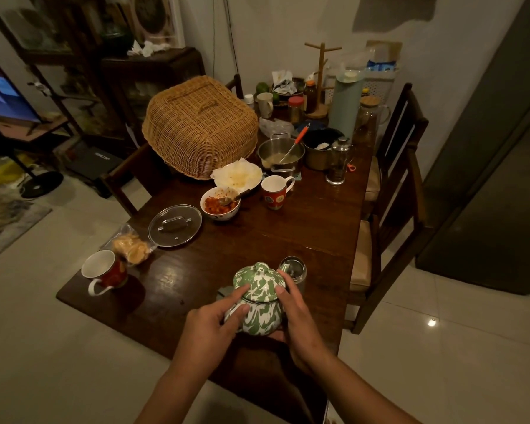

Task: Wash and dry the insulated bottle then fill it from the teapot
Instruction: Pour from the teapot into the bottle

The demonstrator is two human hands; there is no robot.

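Gripping teapot (262,313), axis upright, lid (259,281) on top: left hand (208,332) curled on lid and side, right hand (297,319) wrapped round right side. Just beyond, bottle (294,267) upright, mouth up.

Left hand (210,330): gripped the teapot (259,315), index finger on its lid, thumb against its side.
Right hand (299,321): cupped the teapot's other side, fingers curled round it.
Forearms: bare, reached forward, converging.

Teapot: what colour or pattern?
Green-and-white marbled enamel teapot, lid included; seen best in the head view.
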